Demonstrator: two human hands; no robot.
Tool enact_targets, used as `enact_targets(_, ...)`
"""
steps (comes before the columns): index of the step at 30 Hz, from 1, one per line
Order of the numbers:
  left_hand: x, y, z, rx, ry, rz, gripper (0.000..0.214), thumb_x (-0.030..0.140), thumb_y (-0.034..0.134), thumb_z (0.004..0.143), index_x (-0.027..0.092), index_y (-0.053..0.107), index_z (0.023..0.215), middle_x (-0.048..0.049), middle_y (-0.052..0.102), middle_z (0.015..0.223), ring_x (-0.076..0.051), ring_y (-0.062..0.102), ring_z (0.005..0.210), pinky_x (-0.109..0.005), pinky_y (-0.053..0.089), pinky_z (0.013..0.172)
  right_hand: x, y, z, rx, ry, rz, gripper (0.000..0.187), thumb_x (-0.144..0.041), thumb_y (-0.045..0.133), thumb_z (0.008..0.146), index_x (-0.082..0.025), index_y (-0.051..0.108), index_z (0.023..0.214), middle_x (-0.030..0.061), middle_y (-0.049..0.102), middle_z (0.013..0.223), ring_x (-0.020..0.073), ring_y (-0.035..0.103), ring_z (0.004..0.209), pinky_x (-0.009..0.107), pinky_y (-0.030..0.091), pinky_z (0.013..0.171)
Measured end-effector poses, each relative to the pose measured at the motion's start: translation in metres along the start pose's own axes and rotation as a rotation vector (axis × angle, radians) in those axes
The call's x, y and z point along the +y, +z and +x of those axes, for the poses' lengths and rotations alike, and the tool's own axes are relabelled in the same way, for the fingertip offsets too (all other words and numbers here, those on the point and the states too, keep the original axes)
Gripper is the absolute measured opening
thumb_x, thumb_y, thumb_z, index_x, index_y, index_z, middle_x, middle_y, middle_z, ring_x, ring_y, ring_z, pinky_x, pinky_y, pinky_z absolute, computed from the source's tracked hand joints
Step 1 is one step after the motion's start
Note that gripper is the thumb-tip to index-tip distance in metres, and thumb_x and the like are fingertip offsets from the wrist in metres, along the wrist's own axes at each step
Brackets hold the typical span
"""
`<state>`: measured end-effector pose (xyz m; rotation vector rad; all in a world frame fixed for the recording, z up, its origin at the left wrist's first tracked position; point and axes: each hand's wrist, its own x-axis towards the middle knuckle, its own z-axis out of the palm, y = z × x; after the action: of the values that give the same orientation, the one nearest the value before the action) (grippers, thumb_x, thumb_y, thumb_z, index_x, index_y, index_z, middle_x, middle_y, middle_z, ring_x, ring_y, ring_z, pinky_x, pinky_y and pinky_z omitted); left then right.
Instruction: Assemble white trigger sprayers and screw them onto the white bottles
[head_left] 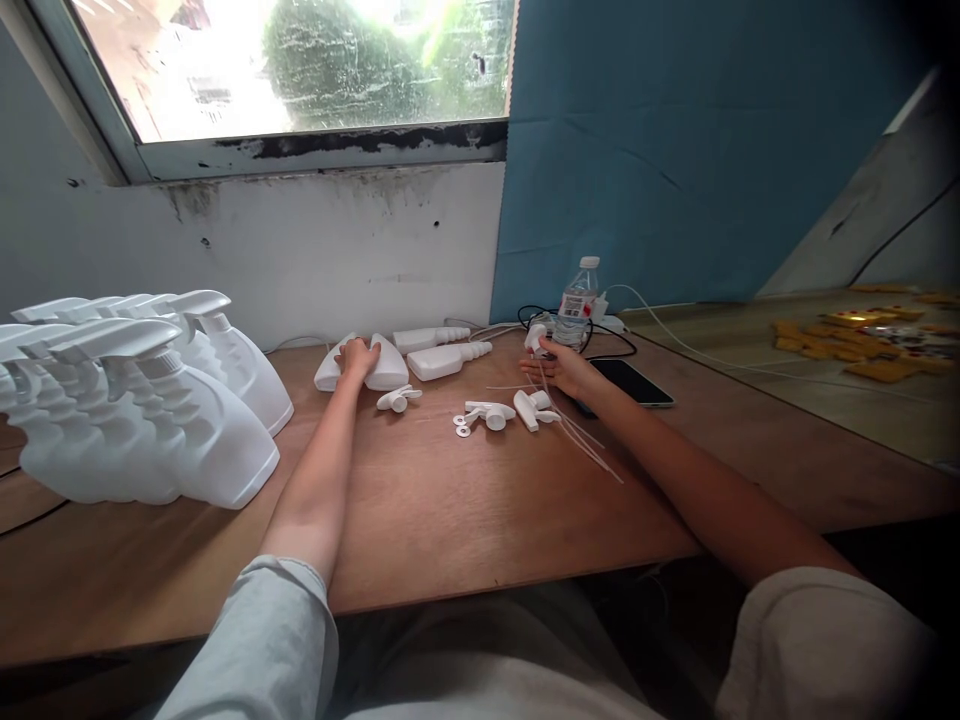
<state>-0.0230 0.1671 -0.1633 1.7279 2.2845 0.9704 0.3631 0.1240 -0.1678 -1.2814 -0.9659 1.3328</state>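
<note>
My left hand (356,357) reaches to the back of the table, its fingers closed over a white plastic bottle (328,374) lying there. Touching or very near that hand is another white bottle (390,365). My right hand (559,368) pinches a white trigger spray head (535,338) between thumb and index finger, the other fingers loosely extended. Thin white tubes (581,440) lie below this hand. Between my hands rest several loose trigger spray heads (491,414), with small white ring washers (462,427) beside them.
Assembled white spray bottles (187,420) stand in rows at the left. Two more bottles (442,360) lie near the wall. A water bottle (579,305), cables and a dark tablet-like device (634,382) sit at the right. Yellow items (840,340) are beyond the table's right side.
</note>
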Motion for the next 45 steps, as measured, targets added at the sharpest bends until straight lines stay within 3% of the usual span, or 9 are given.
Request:
enact_targets(8, 0.038, -0.024, -0.008, -0.019, 0.152, -0.203, 0.033, 0.029, 0.053, 0.091, 0.012, 0.063, 0.118, -0.0176, 0.063, 0.127, -0.029, 0.056, 0.122, -0.040, 0.039, 0.106, -0.007, 0.010, -0.014, 0.063, -0.283, -0.101, 0.022, -0.041, 0.062, 0.091, -0.019, 0.064, 0.087, 0.0037, 0.072, 0.081, 0.0139, 0.067, 0.075, 0.021, 0.047, 0.068)
enact_targets(14, 0.099, -0.024, -0.064, -0.275, 0.493, -0.498, 0.044, 0.050, 0.054, 0.092, 0.018, 0.062, 0.121, -0.0090, 0.064, 0.129, -0.021, 0.061, 0.114, -0.025, 0.049, 0.092, -0.008, 0.040, -0.047, -0.257, -0.325, -0.144, 0.048, -0.062, 0.069, 0.078, -0.015, 0.063, 0.078, 0.0093, 0.069, 0.067, 0.0148, 0.061, 0.053, 0.025, 0.048, 0.056)
enact_targets(18, 0.102, -0.010, -0.120, -0.453, 0.586, -0.801, 0.050, 0.060, 0.052, 0.090, 0.019, 0.059, 0.118, -0.0083, 0.067, 0.112, -0.020, 0.063, 0.103, -0.026, 0.049, 0.087, -0.002, 0.066, -0.080, -0.588, -0.319, -0.164, 0.052, -0.066, 0.065, 0.080, -0.015, 0.059, 0.082, 0.0095, 0.070, 0.065, 0.0148, 0.062, 0.053, 0.024, 0.048, 0.055)
enact_targets(21, 0.085, -0.006, -0.150, -0.521, 0.491, -1.029, 0.049, 0.066, 0.047, 0.090, 0.018, 0.059, 0.089, -0.0040, 0.063, 0.078, -0.017, 0.060, 0.076, -0.027, 0.049, 0.074, 0.006, 0.082, -0.102, -0.703, -0.345, -0.247, 0.051, -0.067, 0.061, 0.082, -0.017, 0.056, 0.083, 0.0072, 0.070, 0.064, 0.0144, 0.062, 0.052, 0.024, 0.046, 0.052)
enact_targets(24, 0.068, -0.006, -0.166, -0.518, 0.258, -1.251, 0.041, 0.060, 0.053, 0.087, 0.020, 0.055, 0.084, -0.0009, 0.059, 0.071, -0.014, 0.056, 0.063, -0.025, 0.047, 0.059, 0.012, 0.090, -0.115, -0.752, -0.430, -0.391, 0.045, -0.060, 0.070, 0.078, -0.018, 0.056, 0.084, 0.0030, 0.067, 0.061, 0.0124, 0.057, 0.048, 0.021, 0.039, 0.046)
enact_targets(29, 0.050, 0.000, -0.167, -0.631, -0.059, -1.443, 0.037, 0.056, 0.053, 0.085, 0.019, 0.051, 0.081, 0.0015, 0.051, 0.062, -0.011, 0.050, 0.048, -0.022, 0.040, 0.043, 0.003, 0.083, -0.130, -0.591, -0.648, -0.454, 0.046, -0.061, 0.061, 0.086, -0.019, 0.053, 0.069, 0.0001, 0.059, 0.050, 0.0107, 0.051, 0.043, 0.023, 0.037, 0.045)
enact_targets(34, 0.042, 0.010, -0.160, -0.686, -0.130, -1.421, 0.051, 0.067, 0.061, 0.077, 0.019, 0.044, 0.070, 0.0041, 0.044, 0.053, -0.007, 0.039, 0.035, -0.019, 0.026, 0.033, -0.010, 0.076, -0.142, -0.629, -0.629, -0.285, 0.058, -0.072, 0.045, 0.089, -0.017, 0.063, 0.090, 0.0038, 0.064, 0.061, 0.0128, 0.055, 0.048, 0.024, 0.040, 0.046)
enact_targets(39, 0.040, 0.017, -0.161, -0.595, -0.108, -1.360, 0.052, 0.067, 0.067, 0.073, 0.019, 0.046, 0.068, 0.0035, 0.046, 0.047, -0.008, 0.041, 0.033, -0.021, 0.030, 0.031, -0.001, 0.082, -0.146, -0.542, -0.709, -0.356, 0.034, -0.048, 0.057, 0.092, -0.015, 0.067, 0.089, 0.0057, 0.069, 0.075, 0.0129, 0.062, 0.057, 0.024, 0.049, 0.052)
enact_targets(45, 0.041, 0.023, -0.162, -0.491, -0.046, -1.285, 0.054, 0.067, 0.066, 0.075, 0.018, 0.046, 0.065, 0.0030, 0.047, 0.044, -0.009, 0.043, 0.032, -0.020, 0.028, 0.029, 0.019, 0.085, -0.136, -0.418, -1.070, -0.646, 0.019, -0.019, 0.049, 0.088, -0.015, 0.067, 0.082, 0.0012, 0.066, 0.065, 0.0080, 0.051, 0.048, 0.021, 0.040, 0.048)
